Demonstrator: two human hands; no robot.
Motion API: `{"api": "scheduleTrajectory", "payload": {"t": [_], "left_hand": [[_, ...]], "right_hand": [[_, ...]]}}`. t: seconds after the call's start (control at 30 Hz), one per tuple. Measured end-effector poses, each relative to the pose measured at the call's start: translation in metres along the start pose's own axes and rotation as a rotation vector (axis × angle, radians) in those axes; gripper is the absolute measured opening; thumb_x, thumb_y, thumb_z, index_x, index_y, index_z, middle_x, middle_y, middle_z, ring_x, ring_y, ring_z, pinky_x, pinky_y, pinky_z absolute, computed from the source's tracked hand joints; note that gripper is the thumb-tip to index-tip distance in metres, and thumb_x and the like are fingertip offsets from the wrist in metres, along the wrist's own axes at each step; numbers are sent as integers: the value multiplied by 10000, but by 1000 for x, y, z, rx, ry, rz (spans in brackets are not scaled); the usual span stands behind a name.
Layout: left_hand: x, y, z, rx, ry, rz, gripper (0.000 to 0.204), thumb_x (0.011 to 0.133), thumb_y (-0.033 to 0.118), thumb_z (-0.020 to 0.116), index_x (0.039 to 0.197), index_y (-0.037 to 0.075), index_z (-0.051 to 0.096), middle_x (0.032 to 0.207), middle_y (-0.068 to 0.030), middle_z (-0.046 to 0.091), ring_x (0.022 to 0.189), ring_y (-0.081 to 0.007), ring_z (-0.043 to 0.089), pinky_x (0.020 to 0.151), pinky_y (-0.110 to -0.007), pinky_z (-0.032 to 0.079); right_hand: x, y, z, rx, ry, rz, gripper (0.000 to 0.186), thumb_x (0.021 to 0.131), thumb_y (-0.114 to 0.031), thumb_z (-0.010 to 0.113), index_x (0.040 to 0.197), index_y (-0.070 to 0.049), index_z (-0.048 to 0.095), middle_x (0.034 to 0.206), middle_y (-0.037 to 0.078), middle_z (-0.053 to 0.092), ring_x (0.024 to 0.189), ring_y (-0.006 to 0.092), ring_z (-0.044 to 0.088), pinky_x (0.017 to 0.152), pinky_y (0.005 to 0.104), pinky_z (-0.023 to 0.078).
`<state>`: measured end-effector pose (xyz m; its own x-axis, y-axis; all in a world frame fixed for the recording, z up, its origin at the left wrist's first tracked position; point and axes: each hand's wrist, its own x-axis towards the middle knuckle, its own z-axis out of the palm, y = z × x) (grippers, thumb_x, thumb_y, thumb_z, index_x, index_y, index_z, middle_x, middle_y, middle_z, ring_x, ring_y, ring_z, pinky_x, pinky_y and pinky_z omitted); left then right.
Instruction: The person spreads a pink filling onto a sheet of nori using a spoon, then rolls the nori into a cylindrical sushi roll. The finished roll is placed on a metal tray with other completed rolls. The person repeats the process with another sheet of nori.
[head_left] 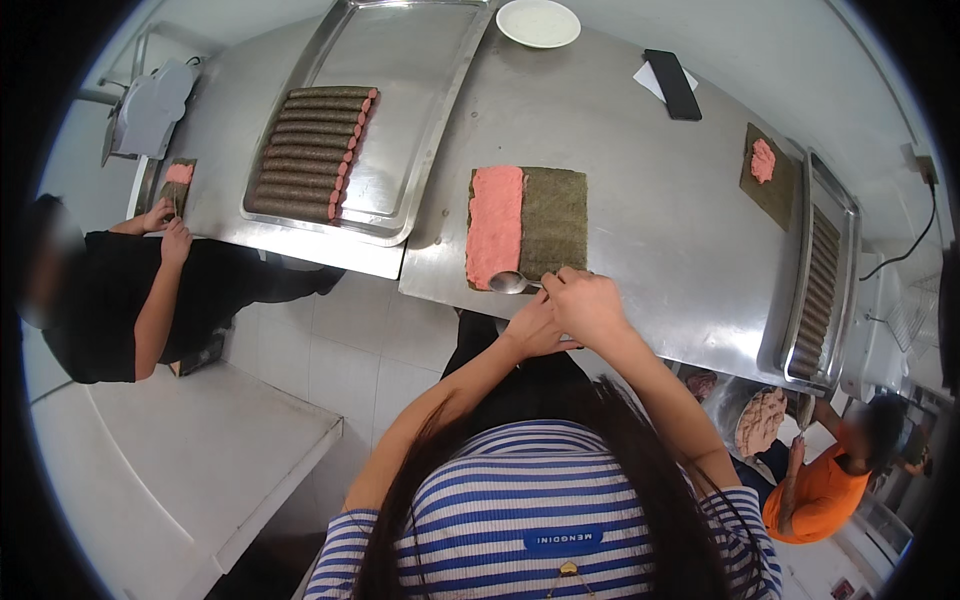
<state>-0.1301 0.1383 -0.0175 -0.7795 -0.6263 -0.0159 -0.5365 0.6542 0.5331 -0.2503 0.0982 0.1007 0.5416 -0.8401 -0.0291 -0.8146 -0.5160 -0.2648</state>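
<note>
On the steel table's near edge lies a green seaweed sheet (555, 222). Its left half is coated with a flat layer of pink paste (495, 225); the right half is bare. My right hand (588, 306) is closed on a metal spoon (507, 282), whose bowl rests at the near end of the paste. Tucked against it on the left is my left hand (535, 329), its fingers curled in close to the spoon's handle. What those left fingers hold, if anything, is hidden.
A steel tray (400, 205) holds several seaweed rolls (310, 150). Further back stand a white bowl (538, 24) and a black phone (672, 85). At right are another pasted sheet (768, 195) and a second roll tray (790, 355). Co-workers stand left (110, 300) and right (828, 495).
</note>
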Motion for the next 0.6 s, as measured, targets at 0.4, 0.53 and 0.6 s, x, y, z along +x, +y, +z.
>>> {"api": "scheduleTrajectory", "payload": {"t": [0.4,0.53,0.6], "left_hand": [[3,7,-15,192,115,33,686,838,568,532,1318,81,486,1365,-143,458,1328,-303,347,1130,-491,183],[5,10,-25,265,67,30,721,832,583,532,1334,72,451,1385,-155,414,1349,-326,300,1129,-524,171],[6,11,-27,255,30,25,775,829,598,525,1371,57,406,1444,-166,339,1387,-337,234,1123,-530,183]], "right_hand": [[8,14,-13,-124,-68,-9,132,716,-157,615,817,-73,628,765,80,620,706,246,662,571,362,519],[18,19,-38,-127,-118,8,131,714,-149,623,813,-63,639,789,97,634,756,255,669,611,362,527],[21,21,-46,-116,-118,20,138,703,-147,633,817,-69,642,789,96,632,752,263,667,617,368,527]]}}
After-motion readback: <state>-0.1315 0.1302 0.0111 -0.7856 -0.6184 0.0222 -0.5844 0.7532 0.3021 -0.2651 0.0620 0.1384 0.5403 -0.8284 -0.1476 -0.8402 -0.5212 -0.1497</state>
